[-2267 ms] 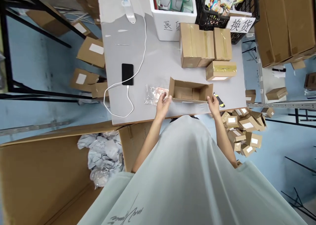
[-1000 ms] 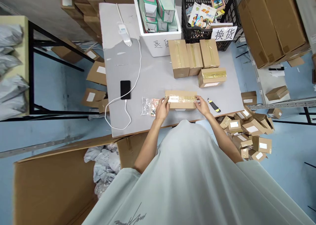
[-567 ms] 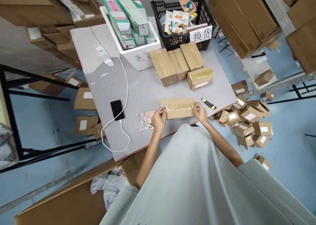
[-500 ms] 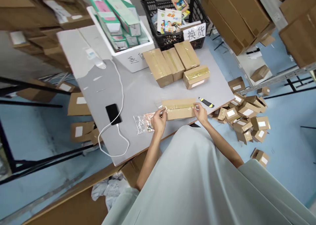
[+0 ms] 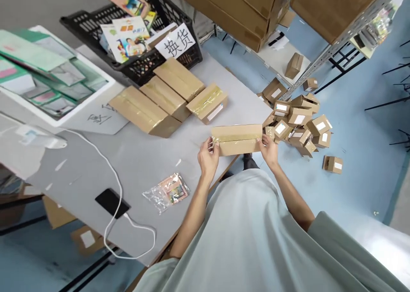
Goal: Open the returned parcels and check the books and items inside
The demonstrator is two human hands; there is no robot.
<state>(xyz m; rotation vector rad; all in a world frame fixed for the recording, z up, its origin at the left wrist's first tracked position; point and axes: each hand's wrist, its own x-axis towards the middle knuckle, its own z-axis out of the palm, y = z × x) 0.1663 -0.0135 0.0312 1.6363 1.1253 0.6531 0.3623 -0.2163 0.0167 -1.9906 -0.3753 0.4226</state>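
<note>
Taped box [image 5: 236, 139] level, long axis running left-right. Left hand [image 5: 209, 157] grips its left end, right hand [image 5: 269, 148] its right end, over table [image 5: 134, 155] edge.

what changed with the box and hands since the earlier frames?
The box, open at first, is now shut and taped. The left hand and right hand still grip its ends but have carried it right, away from the plastic bag, to the table edge. The knife beside it is out of sight. Bag, phone and taped boxes have not moved.
</note>
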